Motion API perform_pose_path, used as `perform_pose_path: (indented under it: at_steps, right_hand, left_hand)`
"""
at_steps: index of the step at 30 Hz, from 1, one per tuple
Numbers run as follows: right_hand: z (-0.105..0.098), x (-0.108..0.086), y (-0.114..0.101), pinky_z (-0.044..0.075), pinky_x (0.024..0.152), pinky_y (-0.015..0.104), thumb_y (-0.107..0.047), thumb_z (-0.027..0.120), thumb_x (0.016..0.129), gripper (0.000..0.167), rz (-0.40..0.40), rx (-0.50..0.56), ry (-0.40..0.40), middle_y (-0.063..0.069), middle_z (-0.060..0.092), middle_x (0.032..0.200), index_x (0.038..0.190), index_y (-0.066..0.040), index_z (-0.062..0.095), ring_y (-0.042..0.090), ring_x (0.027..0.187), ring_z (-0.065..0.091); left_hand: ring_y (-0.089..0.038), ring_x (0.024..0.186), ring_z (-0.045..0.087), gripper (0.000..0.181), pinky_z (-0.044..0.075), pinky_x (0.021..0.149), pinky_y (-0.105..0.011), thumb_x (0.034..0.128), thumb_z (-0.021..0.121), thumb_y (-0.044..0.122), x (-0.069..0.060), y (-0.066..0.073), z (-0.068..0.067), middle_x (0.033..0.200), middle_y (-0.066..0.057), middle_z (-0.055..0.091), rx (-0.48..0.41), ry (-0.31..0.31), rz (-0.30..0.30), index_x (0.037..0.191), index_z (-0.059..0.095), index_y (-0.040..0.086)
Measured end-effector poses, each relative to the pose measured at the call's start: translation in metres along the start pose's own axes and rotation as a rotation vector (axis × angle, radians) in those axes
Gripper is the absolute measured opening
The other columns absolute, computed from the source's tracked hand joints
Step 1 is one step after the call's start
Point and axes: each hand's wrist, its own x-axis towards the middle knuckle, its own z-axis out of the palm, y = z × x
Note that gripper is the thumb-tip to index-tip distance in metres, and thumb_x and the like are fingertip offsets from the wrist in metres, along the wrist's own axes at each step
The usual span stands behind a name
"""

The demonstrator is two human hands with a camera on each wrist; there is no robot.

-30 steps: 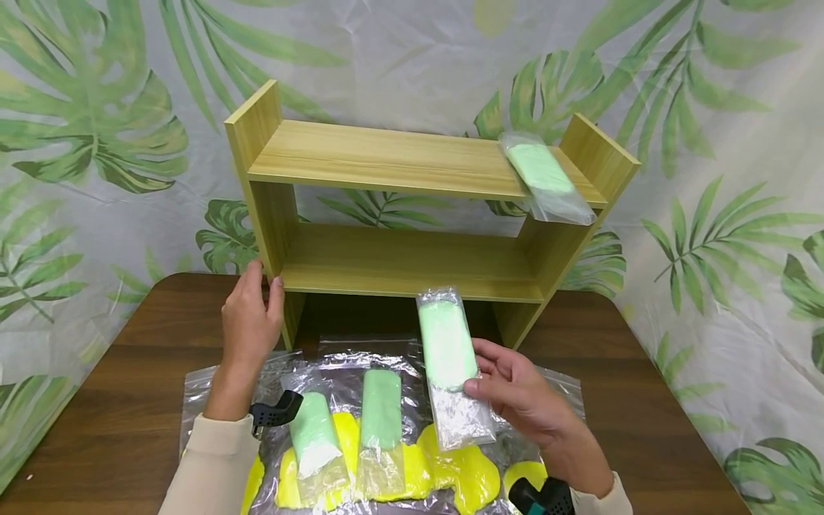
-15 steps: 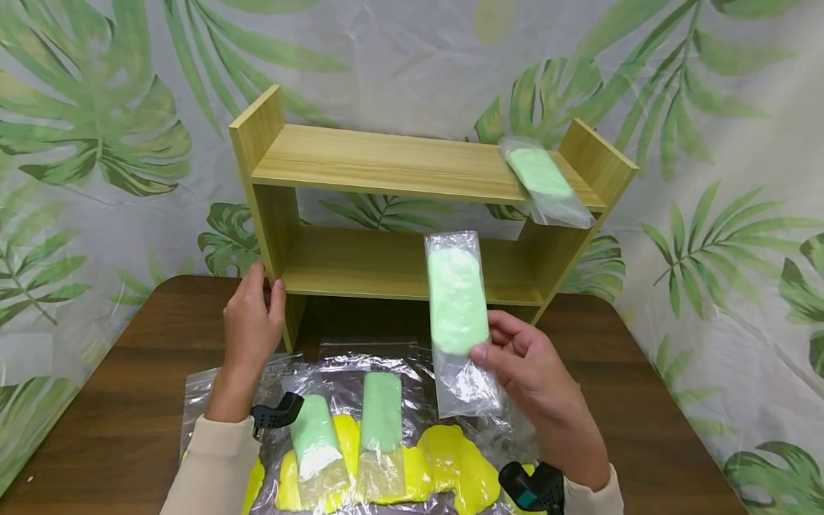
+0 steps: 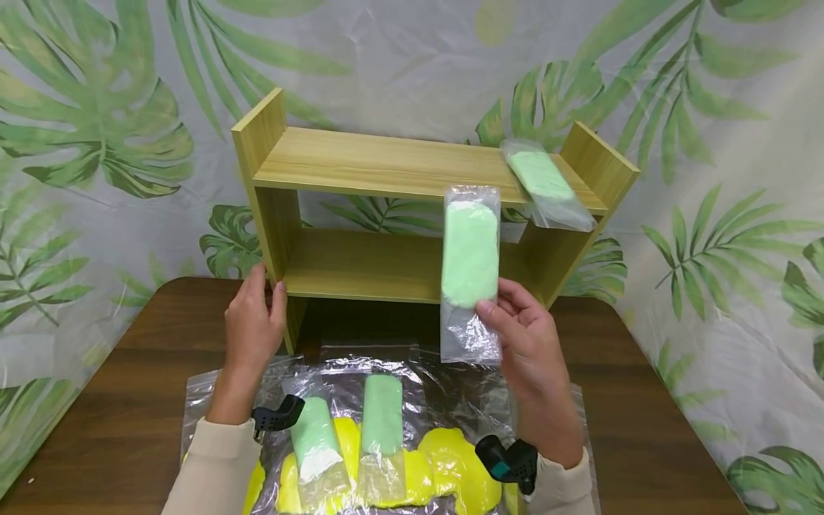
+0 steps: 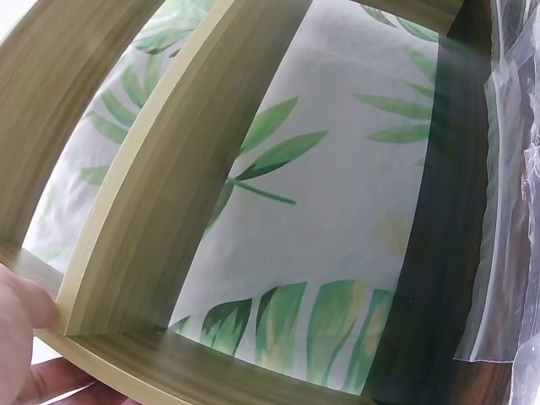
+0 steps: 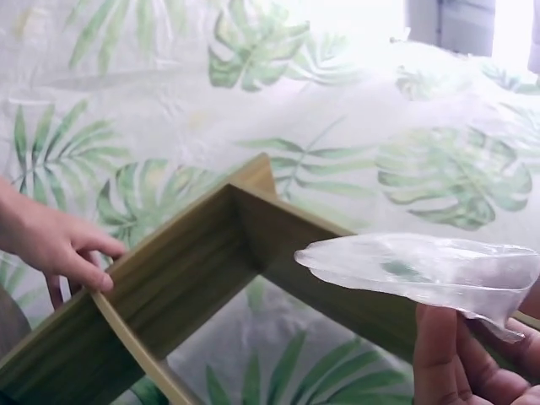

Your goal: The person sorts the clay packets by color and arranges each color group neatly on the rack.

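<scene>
Shelf side [image 3: 280,225] is gripped by left hand [image 3: 253,325]; raised right hand [image 3: 529,336] pinches green packet [image 3: 471,254].

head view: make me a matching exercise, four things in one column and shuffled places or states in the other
1. left grip
2. right grip
3. wooden shelf
4. yellow pieces

A. standing on the dark tabletop
B. partly under two green packets
C. touching the shelf's left side
D. holding a bagged green slab

Pairs: 1-C, 2-D, 3-A, 4-B
</scene>
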Motion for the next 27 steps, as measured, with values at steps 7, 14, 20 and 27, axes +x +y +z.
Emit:
perform_pose_path:
  at_steps: [7, 14, 20, 27]
  right_hand:
    - [0.007, 0.002, 0.004, 0.054, 0.071, 0.026, -0.002, 0.051, 0.098, 0.027, 0.023, 0.09, 0.07, 0.007, 0.064, 0.105, 0.123, -0.007, 0.057, 0.016, 0.083, 0.063]
    - [0.018, -0.005, -0.008, 0.055, 0.069, 0.027, 0.003, 0.055, 0.093, 0.031, -0.08, 0.162, 0.222, 0.011, 0.069, 0.094, 0.123, -0.001, 0.049, 0.019, 0.079, 0.064]
    - [0.027, -0.013, -0.018, 0.056, 0.072, 0.036, 0.007, 0.059, 0.09, 0.035, -0.186, 0.211, 0.276, 0.018, 0.068, 0.094, 0.123, 0.003, 0.048, 0.027, 0.08, 0.067]
    - [0.031, -0.015, -0.019, 0.057, 0.067, 0.035, 0.009, 0.062, 0.088, 0.034, -0.221, 0.18, 0.307, 0.016, 0.068, 0.087, 0.119, 0.002, 0.05, 0.026, 0.075, 0.068]
  left_hand:
    - [-0.045, 0.087, 0.061, 0.031, 0.046, 0.073, -0.058, 0.0984, 0.053, 0.013, 0.0, 0.001, 0.0, 0.099, -0.025, 0.061, 0.001, 0.004, -0.002, 0.121, 0.052, -0.008]
    - [-0.046, 0.087, 0.061, 0.03, 0.045, 0.073, -0.058, 0.0981, 0.053, 0.013, 0.0, 0.002, 0.0, 0.098, -0.026, 0.061, 0.005, 0.01, -0.006, 0.12, 0.052, -0.008]
    - [-0.047, 0.086, 0.061, 0.03, 0.045, 0.072, -0.059, 0.098, 0.053, 0.012, 0.0, 0.002, 0.0, 0.097, -0.026, 0.061, 0.001, 0.009, -0.005, 0.12, 0.052, -0.009]
    - [-0.046, 0.085, 0.061, 0.03, 0.045, 0.071, -0.058, 0.098, 0.053, 0.012, 0.001, 0.001, 0.0, 0.097, -0.026, 0.062, -0.001, 0.008, 0.0, 0.12, 0.052, -0.009]
